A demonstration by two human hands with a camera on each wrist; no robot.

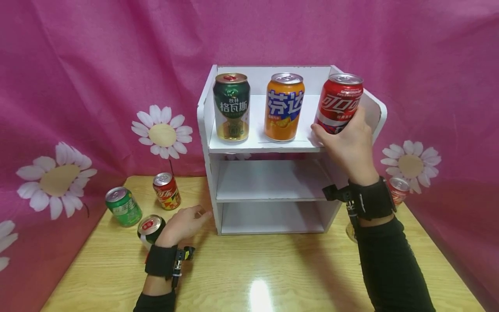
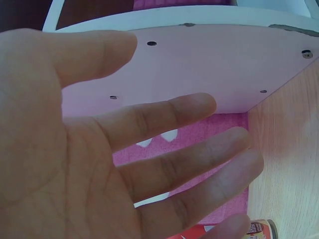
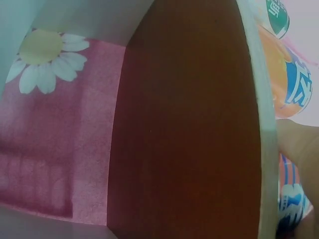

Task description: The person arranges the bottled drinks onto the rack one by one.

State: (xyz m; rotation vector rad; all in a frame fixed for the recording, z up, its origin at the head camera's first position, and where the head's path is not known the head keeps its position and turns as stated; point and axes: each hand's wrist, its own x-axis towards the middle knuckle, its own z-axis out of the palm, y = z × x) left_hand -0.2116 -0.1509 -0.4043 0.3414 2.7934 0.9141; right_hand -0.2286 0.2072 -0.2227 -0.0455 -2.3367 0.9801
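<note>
My right hand [image 1: 350, 141] grips a red cola can [image 1: 340, 102] low on its body, upright at the right end of the white shelf's top board [image 1: 255, 125]. To its left on that board stand an orange soda can [image 1: 284, 108] and a green and gold can [image 1: 232, 108]. In the right wrist view, the thumb and part of the cola can [image 3: 293, 191] show past the board's edge. Beside the shelf's lower left side, my left hand [image 1: 185, 225] holds nothing. Its fingers [image 2: 189, 167] are spread and nearly straight in the left wrist view, near the side panel [image 2: 199, 64].
Left of the shelf on the wooden table [image 1: 234, 268] are a green can [image 1: 124, 207], a red can [image 1: 166, 191] and a dark can [image 1: 151, 229] partly behind my left wrist. Another red can [image 1: 399, 189] shows beyond my right wrist. A pink flowered cloth [image 1: 117, 65] hangs behind.
</note>
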